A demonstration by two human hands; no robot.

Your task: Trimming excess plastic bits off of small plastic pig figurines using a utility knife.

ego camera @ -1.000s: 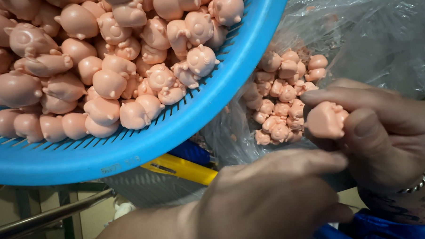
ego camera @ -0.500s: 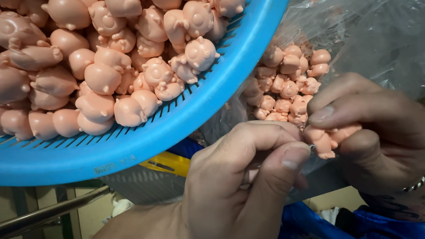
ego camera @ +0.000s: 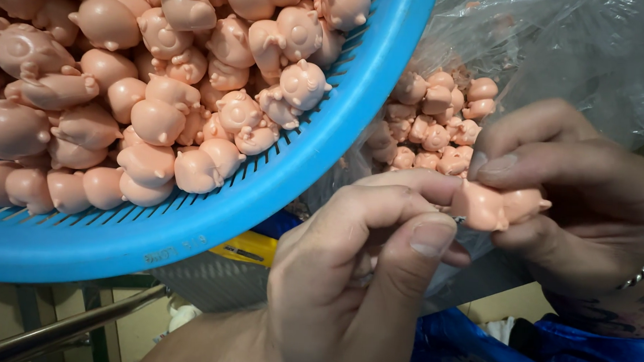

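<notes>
While the right hand pinches 1 small pink pig figurine beside the blue basket, the left hand closes thumb and forefinger at its end. It looks light, rubbery, smooth; gripping its plump body seems safest.

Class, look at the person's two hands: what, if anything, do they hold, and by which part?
The right hand pinches a small pink toy figure around its body. The left hand's fingertips touch the figure's near end; what they grip there cannot be told.
</notes>
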